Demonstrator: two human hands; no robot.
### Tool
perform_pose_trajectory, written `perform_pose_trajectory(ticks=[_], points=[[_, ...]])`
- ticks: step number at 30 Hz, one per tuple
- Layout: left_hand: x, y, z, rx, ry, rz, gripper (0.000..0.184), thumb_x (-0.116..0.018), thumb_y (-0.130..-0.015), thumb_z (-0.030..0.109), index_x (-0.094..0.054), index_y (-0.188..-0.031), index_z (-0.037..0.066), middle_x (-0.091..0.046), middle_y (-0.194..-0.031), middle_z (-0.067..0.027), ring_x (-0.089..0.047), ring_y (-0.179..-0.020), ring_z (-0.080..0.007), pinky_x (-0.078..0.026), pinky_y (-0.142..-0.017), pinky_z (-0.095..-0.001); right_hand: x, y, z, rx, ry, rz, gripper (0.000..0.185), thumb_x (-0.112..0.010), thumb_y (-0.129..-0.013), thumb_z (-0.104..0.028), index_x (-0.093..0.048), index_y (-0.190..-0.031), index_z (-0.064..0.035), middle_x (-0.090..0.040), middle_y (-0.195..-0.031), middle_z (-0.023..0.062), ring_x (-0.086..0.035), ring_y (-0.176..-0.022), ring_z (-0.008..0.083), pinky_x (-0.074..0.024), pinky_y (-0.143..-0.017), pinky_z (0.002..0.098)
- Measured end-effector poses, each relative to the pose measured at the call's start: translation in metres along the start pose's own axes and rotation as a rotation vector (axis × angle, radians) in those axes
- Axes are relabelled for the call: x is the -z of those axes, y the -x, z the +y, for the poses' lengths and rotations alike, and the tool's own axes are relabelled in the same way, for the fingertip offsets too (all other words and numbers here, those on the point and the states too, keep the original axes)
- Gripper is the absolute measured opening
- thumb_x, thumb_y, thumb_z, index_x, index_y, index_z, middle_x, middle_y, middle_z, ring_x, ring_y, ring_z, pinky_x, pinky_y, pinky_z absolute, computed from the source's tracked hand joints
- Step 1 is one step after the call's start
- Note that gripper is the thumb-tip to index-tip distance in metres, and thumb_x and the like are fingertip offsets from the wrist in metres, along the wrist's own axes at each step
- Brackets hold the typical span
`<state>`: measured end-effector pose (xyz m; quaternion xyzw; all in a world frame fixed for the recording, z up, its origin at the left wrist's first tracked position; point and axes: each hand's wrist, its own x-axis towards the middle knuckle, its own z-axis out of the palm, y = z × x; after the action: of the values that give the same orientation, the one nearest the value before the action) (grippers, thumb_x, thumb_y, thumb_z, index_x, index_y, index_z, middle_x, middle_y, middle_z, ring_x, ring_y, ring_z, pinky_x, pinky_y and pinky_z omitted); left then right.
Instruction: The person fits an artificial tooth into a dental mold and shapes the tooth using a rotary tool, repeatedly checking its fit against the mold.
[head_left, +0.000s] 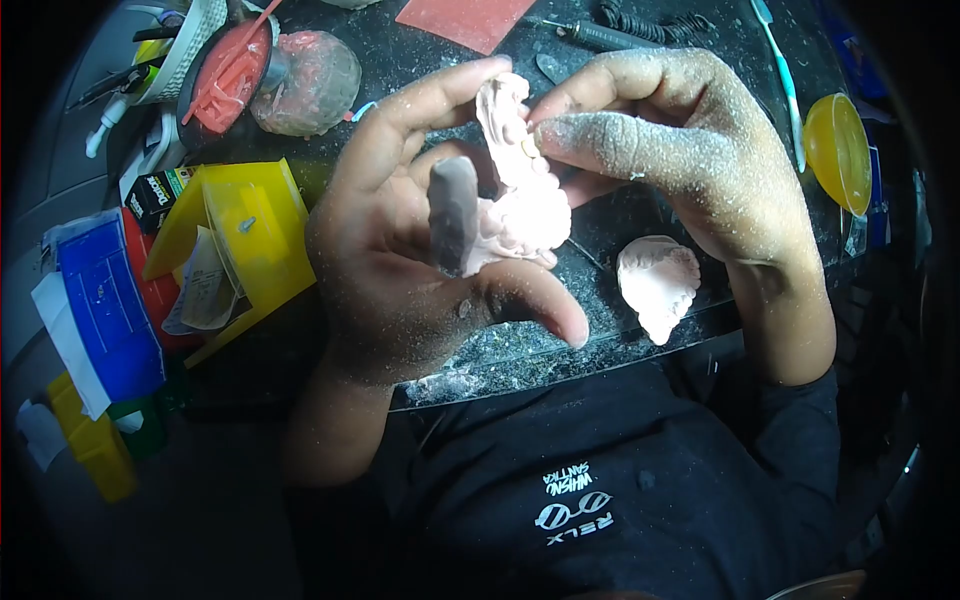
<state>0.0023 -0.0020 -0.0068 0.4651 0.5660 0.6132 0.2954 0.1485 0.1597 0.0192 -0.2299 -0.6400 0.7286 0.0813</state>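
Note:
A pale plaster dental cast [522,205] is held up over the table's front edge, brightly lit and partly washed out. My left hand [395,230] cups it from the left, fingers behind it and thumb stretched along its lower side. At the cast's upper right edge, my right hand [660,140] is closed in a pinch, thumb and forefinger at the row of teeth. A small yellowish tooth [528,147] shows by the right thumb tip. White dust coats both hands, mostly the right. Below the right hand, a second plaster cast [657,285] lies on the table.
The dark, dusty table [520,345] ends close to my body. Left stand yellow bins [270,225], a blue bin [110,300] and a glass jar [315,85] beside a dish of red wax [225,85]. A red sheet [465,20], corded handpiece [600,37], toothbrush [785,75] and yellow bowl [838,152] lie beyond.

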Motion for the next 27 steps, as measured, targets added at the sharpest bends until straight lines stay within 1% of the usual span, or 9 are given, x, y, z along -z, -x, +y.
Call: perform_pose_trajectory(ticks=[1, 4, 10, 13, 15, 19, 22, 27], points=[[0.0011, 0.0000, -0.0001, 0.005, -0.022, -0.009, 0.121, -0.090, -0.061, 0.053, -0.036, -0.141, -0.021, -0.066, -0.124, -0.0275, -0.071, -0.105, -0.0269, -0.066, -0.080, -0.0349, 0.0001, 0.0000, 0.0007, 0.000, 0.000, 0.000, 0.018, -0.075, -0.093, -0.012, -0.076, -0.105, 0.0018, -0.076, -0.093, 0.0120, -0.076, -0.080, 0.0177, -0.0634, -0.076, 0.0298], [0.0018, 0.0001, -0.0003, -0.017, 0.060, -0.082, 0.119, -0.089, -0.063, 0.052, -0.037, -0.140, -0.021, -0.066, -0.122, -0.0271, -0.073, -0.101, -0.0259, -0.066, -0.076, -0.0330, -0.0001, 0.0002, 0.0026, 0.021, -0.022, -0.013, 0.019, -0.075, -0.093, -0.012, -0.076, -0.106, 0.0016, -0.076, -0.093, 0.0113, -0.075, -0.081, 0.0174, -0.0633, -0.077, 0.0296], [-0.0036, 0.0017, 0.0041, 0.037, 0.038, 0.006, 0.115, -0.089, -0.065, 0.050, -0.038, -0.140, -0.020, -0.067, -0.121, -0.0272, -0.073, -0.098, -0.0257, -0.066, -0.072, -0.0323, -0.0010, 0.0003, -0.0004, -0.011, 0.001, 0.007, 0.019, -0.075, -0.093, -0.012, -0.075, -0.106, 0.0015, -0.076, -0.093, 0.0112, -0.075, -0.081, 0.0173, -0.0632, -0.078, 0.0297], [-0.0007, 0.0008, 0.0010, 0.004, 0.032, -0.018, 0.113, -0.090, -0.066, 0.048, -0.038, -0.140, -0.020, -0.067, -0.121, -0.0276, -0.073, -0.099, -0.0263, -0.066, -0.071, -0.0325, 0.0003, 0.0001, -0.0003, -0.022, 0.012, -0.005, 0.019, -0.075, -0.093, -0.013, -0.075, -0.105, 0.0016, -0.076, -0.094, 0.0113, -0.076, -0.082, 0.0178, -0.0635, -0.079, 0.0304], [0.0009, -0.0001, -0.0002, -0.015, 0.057, -0.049, 0.112, -0.090, -0.068, 0.046, -0.038, -0.140, -0.020, -0.066, -0.122, -0.0279, -0.073, -0.100, -0.0268, -0.067, -0.072, -0.0328, 0.0007, -0.0002, 0.0011, 0.001, -0.023, -0.016, 0.019, -0.075, -0.093, -0.013, -0.075, -0.104, 0.0016, -0.076, -0.094, 0.0118, -0.076, -0.083, 0.0188, -0.0640, -0.079, 0.0316], [0.0020, -0.0003, -0.0008, -0.042, 0.095, -0.093, 0.109, -0.090, -0.070, 0.044, -0.038, -0.140, -0.020, -0.066, -0.122, -0.0283, -0.073, -0.102, -0.0275, -0.067, -0.073, -0.0334, -0.0003, -0.0006, -0.0004, -0.024, -0.037, -0.017, 0.018, -0.074, -0.093, -0.013, -0.076, -0.104, 0.0018, -0.076, -0.094, 0.0123, -0.076, -0.083, 0.0196, -0.0644, -0.079, 0.0324], [0.0035, -0.0003, -0.0013, -0.002, 0.128, -0.071, 0.106, -0.090, -0.072, 0.043, -0.038, -0.141, -0.020, -0.066, -0.122, -0.0281, -0.072, -0.104, -0.0279, -0.066, -0.076, -0.0336, -0.0005, -0.0010, 0.0004, -0.011, -0.031, -0.005, 0.018, -0.074, -0.093, -0.012, -0.076, -0.104, 0.0019, -0.076, -0.094, 0.0128, -0.077, -0.082, 0.0198, -0.0645, -0.078, 0.0322], [0.0028, -0.0008, 0.0007, 0.003, 0.119, -0.079, 0.107, -0.089, -0.071, 0.045, -0.038, -0.140, -0.018, -0.065, -0.123, -0.0266, -0.071, -0.106, -0.0277, -0.065, -0.080, -0.0344, -0.0005, -0.0008, 0.0009, -0.022, -0.031, -0.006, 0.018, -0.075, -0.093, -0.012, -0.076, -0.104, 0.0016, -0.076, -0.095, 0.0125, -0.076, -0.082, 0.0193, -0.0642, -0.078, 0.0311]])
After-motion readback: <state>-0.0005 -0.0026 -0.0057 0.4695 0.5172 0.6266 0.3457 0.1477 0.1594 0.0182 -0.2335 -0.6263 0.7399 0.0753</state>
